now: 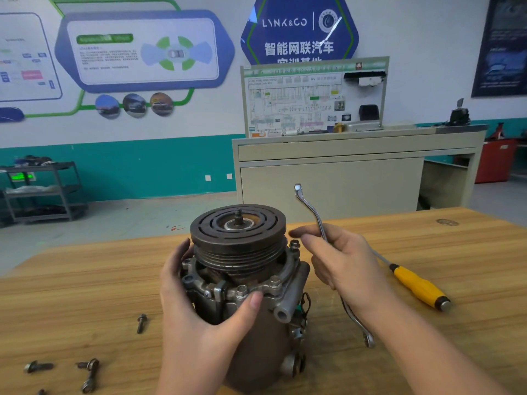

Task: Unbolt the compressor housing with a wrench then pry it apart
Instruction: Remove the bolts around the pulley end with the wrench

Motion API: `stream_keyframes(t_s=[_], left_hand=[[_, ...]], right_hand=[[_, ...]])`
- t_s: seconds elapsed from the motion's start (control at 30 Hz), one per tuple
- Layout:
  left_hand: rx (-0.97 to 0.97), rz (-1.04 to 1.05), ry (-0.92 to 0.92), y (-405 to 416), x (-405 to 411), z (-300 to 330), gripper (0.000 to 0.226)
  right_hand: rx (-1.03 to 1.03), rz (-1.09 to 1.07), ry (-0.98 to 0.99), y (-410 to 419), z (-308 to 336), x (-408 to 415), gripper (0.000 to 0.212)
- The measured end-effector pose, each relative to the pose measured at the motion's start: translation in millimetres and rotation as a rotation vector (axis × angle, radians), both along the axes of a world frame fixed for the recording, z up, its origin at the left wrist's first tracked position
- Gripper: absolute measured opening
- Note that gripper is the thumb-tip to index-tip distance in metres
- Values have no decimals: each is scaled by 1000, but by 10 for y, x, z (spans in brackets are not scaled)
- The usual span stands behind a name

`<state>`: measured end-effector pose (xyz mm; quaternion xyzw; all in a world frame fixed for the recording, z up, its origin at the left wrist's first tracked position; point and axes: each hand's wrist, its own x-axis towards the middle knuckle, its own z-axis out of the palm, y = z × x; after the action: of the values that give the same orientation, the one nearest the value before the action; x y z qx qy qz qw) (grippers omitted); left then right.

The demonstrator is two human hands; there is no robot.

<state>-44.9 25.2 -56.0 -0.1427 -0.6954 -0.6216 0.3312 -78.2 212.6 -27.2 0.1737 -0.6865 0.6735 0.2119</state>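
Head view: the compressor stands pulley-up on the table, the left hand wrapped around its housing to steady it. Right of the pulley, the right hand grips the wrench mid-shaft, its fingertips reaching for a raised bolt at the flange. That one looks loose enough to spin out by hand. Loose bolts lie left of the compressor, a screwdriver right of it, ready for prying once the remaining flange bolts are out.
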Motion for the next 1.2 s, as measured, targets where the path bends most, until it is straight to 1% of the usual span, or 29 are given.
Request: stream_keyframes(t_s=[0.07,0.17,0.27,0.4,0.57,0.67,0.77,0.83,0.9,0.97,1.03,1.07,1.2], left_hand=[[3,2,7,-2,-3,-4,94],[5,-5,0,-6,-5,-8,94],[-4,-3,10,-8,-9,-17,93],[-10,-2,21,-7,-12,-21,92],[-5,-2,27,2,-7,-7,92],[-3,-8,7,-1,-9,-3,91],[0,-12,1,-5,-17,-7,93],[3,-11,15,-10,-14,-1,94],[7,-14,14,-9,-5,7,93],[7,-19,5,-4,6,11,92],[5,-12,0,-5,9,9,93],[1,-5,-5,-5,14,11,92],[-11,1,-33,-7,24,7,91]], right_hand=[[15,38,2,-9,14,23,5],[-3,74,-6,-14,1,15,6],[20,55,3,-7,1,10,13],[11,80,-1,5,-5,1,4],[43,1,18,28,3,-7,16],[14,28,15,48,-2,-12,3],[0,25,12,46,-16,-42,11],[13,22,2,20,-11,-31,10],[-12,60,-8,11,-5,-26,3],[2,44,6,13,-3,-17,10],[34,-24,27,20,8,-14,17],[28,-34,23,23,12,-15,16],[10,3,2,50,13,-19,4]])
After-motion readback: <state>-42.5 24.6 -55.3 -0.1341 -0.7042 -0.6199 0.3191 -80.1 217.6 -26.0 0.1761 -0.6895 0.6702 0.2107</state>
